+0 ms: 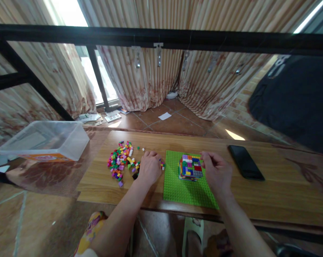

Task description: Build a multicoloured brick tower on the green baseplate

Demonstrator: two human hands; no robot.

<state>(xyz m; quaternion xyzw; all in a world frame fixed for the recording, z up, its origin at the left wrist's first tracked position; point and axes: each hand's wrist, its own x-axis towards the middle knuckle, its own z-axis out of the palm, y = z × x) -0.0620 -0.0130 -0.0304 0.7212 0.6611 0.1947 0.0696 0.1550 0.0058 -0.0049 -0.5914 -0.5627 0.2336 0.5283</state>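
On the wooden table lies a green baseplate [174, 192], with a small block of multicoloured toy bricks [190, 167] built up on it. At the right side of that block is my right hand [218, 172], thumb and fingers pinched together; whatever is between them is too small to name. My left hand [150, 167] rests palm down just left of the baseplate, among loose bricks. Its fingers are curled and their tips hidden, so what they hold cannot be made out. A spread pile of loose toy bricks [121, 159] in many colours lies to its left.
A black phone [245, 162] lies on the table [284, 189] at the right. Left of the table stands a clear plastic bin [57, 137] with an orange label. A dark metal rail [161, 37] crosses beyond the table, before striped curtains [150, 82].
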